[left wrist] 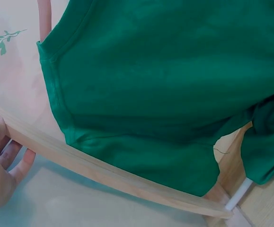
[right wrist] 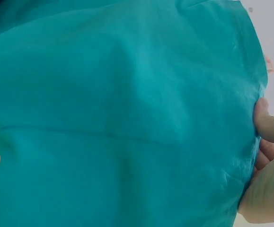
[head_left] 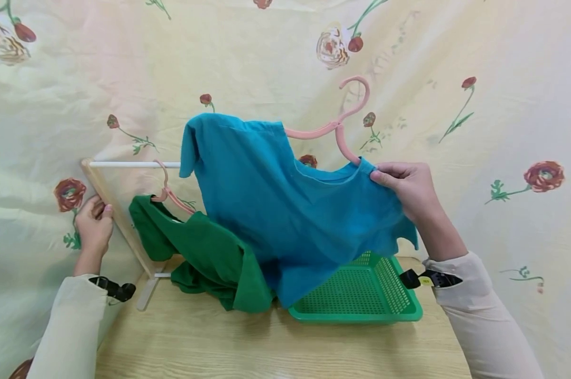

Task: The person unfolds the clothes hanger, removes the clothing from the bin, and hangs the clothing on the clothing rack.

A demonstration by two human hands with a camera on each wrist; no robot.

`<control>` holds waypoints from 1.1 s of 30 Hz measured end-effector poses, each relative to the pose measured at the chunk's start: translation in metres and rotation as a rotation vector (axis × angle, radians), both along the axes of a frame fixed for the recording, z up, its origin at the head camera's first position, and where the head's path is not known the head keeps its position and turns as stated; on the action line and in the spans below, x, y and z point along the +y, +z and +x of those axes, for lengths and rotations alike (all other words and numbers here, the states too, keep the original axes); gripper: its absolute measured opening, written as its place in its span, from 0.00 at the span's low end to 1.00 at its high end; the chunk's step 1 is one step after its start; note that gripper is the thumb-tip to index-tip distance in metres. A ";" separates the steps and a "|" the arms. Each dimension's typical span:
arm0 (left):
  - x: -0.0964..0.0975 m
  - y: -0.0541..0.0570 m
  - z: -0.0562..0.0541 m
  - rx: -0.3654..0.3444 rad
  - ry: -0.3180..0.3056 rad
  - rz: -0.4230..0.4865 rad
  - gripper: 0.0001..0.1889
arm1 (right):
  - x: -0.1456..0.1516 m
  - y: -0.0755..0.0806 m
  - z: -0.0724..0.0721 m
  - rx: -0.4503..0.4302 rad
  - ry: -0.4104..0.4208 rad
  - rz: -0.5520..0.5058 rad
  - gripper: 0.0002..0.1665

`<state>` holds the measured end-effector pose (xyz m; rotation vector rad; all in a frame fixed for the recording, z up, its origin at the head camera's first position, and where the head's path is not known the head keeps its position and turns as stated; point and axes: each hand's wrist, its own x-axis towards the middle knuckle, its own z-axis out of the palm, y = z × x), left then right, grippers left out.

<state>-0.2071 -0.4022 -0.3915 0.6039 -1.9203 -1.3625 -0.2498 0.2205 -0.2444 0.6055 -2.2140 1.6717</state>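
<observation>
A blue T-shirt (head_left: 285, 195) hangs tilted on a pink hanger (head_left: 354, 105), its hook standing free above the neckline. My right hand (head_left: 406, 189) pinches the shirt's right shoulder between thumb and fingers, and in the right wrist view the blue cloth (right wrist: 127, 104) fills most of the picture. At the far left, my left hand (head_left: 95, 223) grips the wooden upright (head_left: 119, 221) of a small rack. Beside that post a green shirt (head_left: 209, 252) hangs on another pink hanger (head_left: 164, 181), hooked over the white rod (head_left: 134, 165). The blue shirt covers the rod's right part.
Behind the blue shirt, a green plastic basket (head_left: 356, 295) stands on the wooden table (head_left: 219, 342). The rack's foot (head_left: 148, 293) rests on the table at left. A flowered cloth (head_left: 247, 63) forms the backdrop.
</observation>
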 end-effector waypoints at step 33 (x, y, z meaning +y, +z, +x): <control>0.001 0.003 0.000 -0.030 0.002 0.021 0.23 | -0.099 -0.043 -0.013 0.179 -0.163 0.441 0.13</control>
